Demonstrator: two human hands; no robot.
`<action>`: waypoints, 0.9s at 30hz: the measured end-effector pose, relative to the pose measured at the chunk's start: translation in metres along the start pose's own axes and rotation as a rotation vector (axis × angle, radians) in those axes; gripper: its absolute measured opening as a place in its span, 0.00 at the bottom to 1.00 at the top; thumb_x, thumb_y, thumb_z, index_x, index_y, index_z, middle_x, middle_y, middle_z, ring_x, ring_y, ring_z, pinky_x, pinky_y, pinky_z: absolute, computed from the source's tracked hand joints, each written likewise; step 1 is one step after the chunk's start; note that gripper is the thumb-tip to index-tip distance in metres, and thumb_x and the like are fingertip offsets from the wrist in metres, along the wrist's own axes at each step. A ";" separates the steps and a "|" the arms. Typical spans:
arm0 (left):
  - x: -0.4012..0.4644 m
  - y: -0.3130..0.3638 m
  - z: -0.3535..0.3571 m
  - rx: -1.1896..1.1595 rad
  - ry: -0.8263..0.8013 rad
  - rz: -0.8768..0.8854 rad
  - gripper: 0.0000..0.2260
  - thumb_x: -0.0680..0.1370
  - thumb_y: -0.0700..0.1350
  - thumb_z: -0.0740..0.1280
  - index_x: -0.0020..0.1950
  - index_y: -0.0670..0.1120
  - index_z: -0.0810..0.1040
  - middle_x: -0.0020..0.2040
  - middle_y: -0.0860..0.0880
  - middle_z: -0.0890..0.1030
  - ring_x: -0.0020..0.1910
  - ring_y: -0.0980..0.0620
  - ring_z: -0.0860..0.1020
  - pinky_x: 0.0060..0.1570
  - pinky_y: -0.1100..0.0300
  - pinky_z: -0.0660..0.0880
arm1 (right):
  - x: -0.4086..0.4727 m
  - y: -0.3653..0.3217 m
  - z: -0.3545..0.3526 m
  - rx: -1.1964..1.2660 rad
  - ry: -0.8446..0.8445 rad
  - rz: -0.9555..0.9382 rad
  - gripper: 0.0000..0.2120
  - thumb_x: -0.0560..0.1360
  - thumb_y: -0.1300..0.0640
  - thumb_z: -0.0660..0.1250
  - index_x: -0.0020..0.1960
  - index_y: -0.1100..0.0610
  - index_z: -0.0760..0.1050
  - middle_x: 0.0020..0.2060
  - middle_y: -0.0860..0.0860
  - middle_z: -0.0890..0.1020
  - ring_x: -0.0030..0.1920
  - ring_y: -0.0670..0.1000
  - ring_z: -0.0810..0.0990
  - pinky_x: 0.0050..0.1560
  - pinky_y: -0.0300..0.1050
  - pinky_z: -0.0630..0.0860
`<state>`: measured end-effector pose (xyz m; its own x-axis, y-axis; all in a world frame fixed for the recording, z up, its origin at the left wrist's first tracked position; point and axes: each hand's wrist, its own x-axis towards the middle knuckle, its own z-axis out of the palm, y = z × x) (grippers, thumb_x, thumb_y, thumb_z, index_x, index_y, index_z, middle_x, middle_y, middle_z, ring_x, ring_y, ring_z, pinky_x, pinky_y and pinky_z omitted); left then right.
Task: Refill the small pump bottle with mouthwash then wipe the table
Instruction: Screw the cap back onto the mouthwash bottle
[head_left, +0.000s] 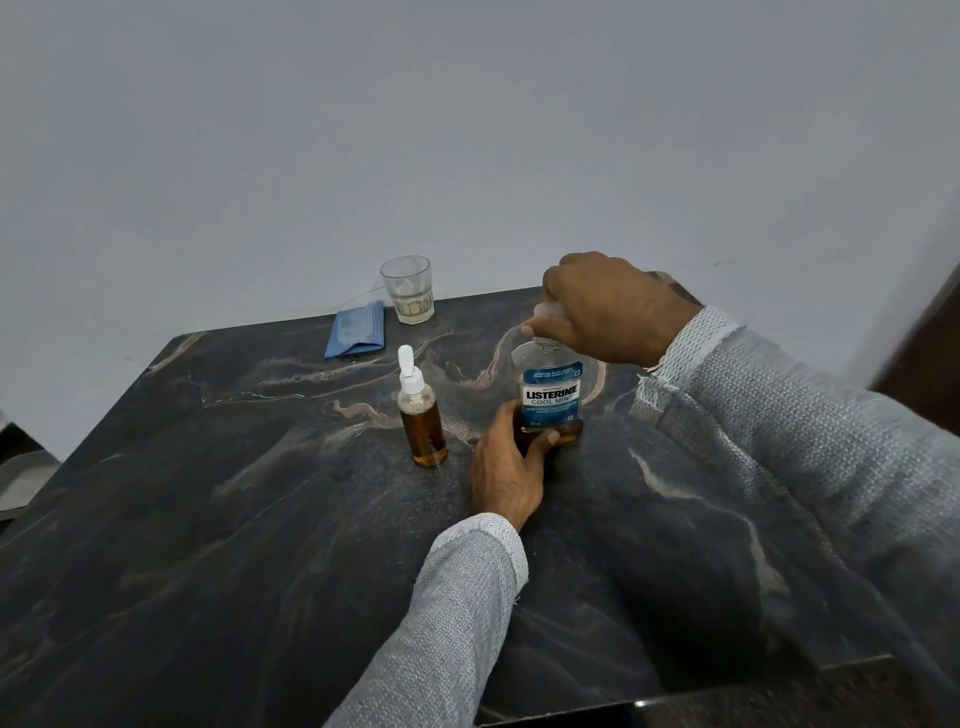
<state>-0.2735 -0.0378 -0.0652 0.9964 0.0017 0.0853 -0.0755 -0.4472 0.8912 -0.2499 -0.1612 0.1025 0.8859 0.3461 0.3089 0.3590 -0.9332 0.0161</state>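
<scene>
The mouthwash bottle (551, 400) stands upright on the tabletop (234, 519), its blue label facing the camera and only a shallow layer of amber liquid showing at its base. The left hand (506, 478) reaches in from below, its fingers and thumb curled round the bottle's lower part in a firm grip. The right hand (608, 306) comes over from the right, wrist bent down, its grip clamped on the pale cap (549, 312) at the bottle's neck. Both arms wear grey knitted sleeves (457, 613).

Just beside the bottle, to its left and apart from it, stands the small pump bottle (422, 423), upright, amber liquid nearly up to its shoulder, white pump head fitted. Further back, near the far edge, lies a folded blue cloth (358, 330), and just beside it a clear glass tumbler (408, 289) with a little pale liquid at the bottom.

The tabletop is dark marble-like stone with pale and rust-coloured veins. Behind it rises a plain grey-white wall (467, 130).
</scene>
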 end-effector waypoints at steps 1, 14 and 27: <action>0.000 0.001 -0.001 -0.005 -0.003 0.001 0.23 0.76 0.50 0.71 0.69 0.52 0.69 0.67 0.50 0.76 0.68 0.50 0.72 0.68 0.45 0.70 | -0.001 -0.001 0.001 -0.006 0.013 0.006 0.20 0.77 0.40 0.62 0.47 0.59 0.73 0.42 0.53 0.74 0.42 0.52 0.73 0.40 0.45 0.66; 0.000 -0.002 0.002 0.004 0.011 0.023 0.23 0.76 0.49 0.70 0.69 0.52 0.69 0.67 0.50 0.76 0.68 0.50 0.72 0.68 0.47 0.69 | -0.003 0.006 0.010 0.114 -0.072 0.074 0.22 0.77 0.40 0.61 0.57 0.59 0.71 0.45 0.55 0.77 0.43 0.53 0.74 0.39 0.45 0.66; 0.001 -0.002 0.002 -0.002 0.008 0.004 0.23 0.76 0.48 0.70 0.69 0.51 0.69 0.67 0.49 0.76 0.68 0.49 0.71 0.68 0.47 0.69 | -0.013 0.009 0.027 0.288 0.088 0.085 0.21 0.78 0.42 0.62 0.58 0.59 0.74 0.48 0.54 0.82 0.45 0.51 0.77 0.42 0.43 0.71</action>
<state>-0.2720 -0.0388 -0.0682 0.9957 0.0068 0.0928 -0.0801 -0.4453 0.8918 -0.2506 -0.1719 0.0730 0.8919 0.2468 0.3790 0.3645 -0.8883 -0.2793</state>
